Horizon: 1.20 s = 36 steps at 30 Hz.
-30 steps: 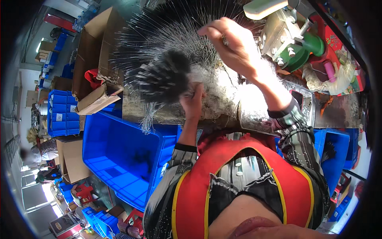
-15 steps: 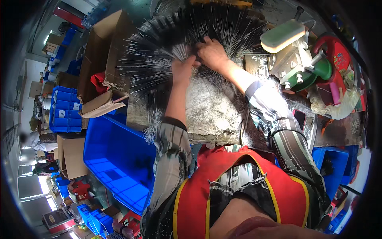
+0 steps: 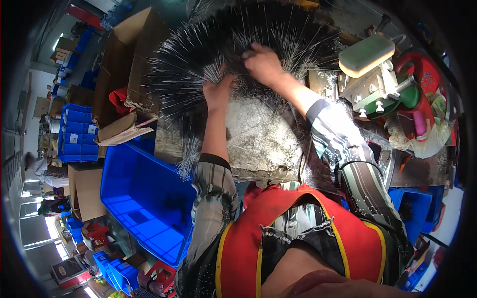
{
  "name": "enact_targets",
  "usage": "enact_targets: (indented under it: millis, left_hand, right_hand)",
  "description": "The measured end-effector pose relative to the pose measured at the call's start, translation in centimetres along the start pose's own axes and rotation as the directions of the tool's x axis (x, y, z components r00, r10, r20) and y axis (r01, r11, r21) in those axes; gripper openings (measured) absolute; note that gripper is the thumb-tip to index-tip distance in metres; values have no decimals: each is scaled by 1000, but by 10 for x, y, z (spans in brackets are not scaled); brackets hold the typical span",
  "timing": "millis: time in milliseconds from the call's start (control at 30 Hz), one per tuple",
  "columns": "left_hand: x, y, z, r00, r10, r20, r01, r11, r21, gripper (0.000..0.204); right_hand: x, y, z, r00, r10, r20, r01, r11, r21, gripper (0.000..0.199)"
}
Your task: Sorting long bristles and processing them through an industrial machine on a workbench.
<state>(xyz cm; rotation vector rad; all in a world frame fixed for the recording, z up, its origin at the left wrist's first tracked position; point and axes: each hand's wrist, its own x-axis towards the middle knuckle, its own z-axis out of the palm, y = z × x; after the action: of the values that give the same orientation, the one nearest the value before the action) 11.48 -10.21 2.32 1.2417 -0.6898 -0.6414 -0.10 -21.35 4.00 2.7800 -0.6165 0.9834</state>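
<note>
1. The thing being handled, a broad, fanned mass of thin, stiff black strands with pale tips (image 3: pixel 194 52), occupies the upper centre of the frame.
2. The left hand (image 3: pixel 217 94) is at the near edge of the mass, left of centre. Its thumb stands apart from its fingers, beside pale-tipped strands; whether they close on any cannot be told.
3. The right hand (image 3: pixel 264 65) is near it, slightly higher and to the right. Its fingers are bent inward, with their tips among the dark strands; their grip cannot be told.
4. A worn, grey-brown work surface (image 3: pixel 261 144) lies below both hands, at centre.
5. A loose bundle of thin, pale strands (image 3: pixel 189 156) hangs at the surface's left edge.
6. A large, rectangular blue plastic bin (image 3: pixel 144 198) is at lower left; an open brown cardboard box (image 3: pixel 117 72) is at upper left.
7. A pale, oblong lamp-like head (image 3: pixel 367 53) is at upper right, over metal fittings with bolts (image 3: pixel 372 89).
</note>
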Motion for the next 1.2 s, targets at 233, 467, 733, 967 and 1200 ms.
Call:
enact_targets:
  millis: [233,467,733,967,1200]
  left_hand:
    - [-2,-4,-2,999,-19,25,19,1000,17,41]
    - [-7,2,0,999,2,-37,-4,998,-64,39]
    - [-2,-9,-7,1000,1,-11,-1,999,-34,40]
    - [-10,-5,-8,999,-34,-24,32,996,-84,38]
    - [-13,1,-3,999,-38,-6,37,989,-145,33]
  right_hand:
    - [8,-7,6,990,-111,91,125,979,-160,11]
    - [4,12,-15,984,51,171,-18,981,-193,13]
    - [25,-29,-9,907,122,403,-42,979,-202,14]
    - [37,-35,2,900,187,394,-112,972,-207,16]
    - [57,-29,-2,941,233,246,-226,972,-56,13]
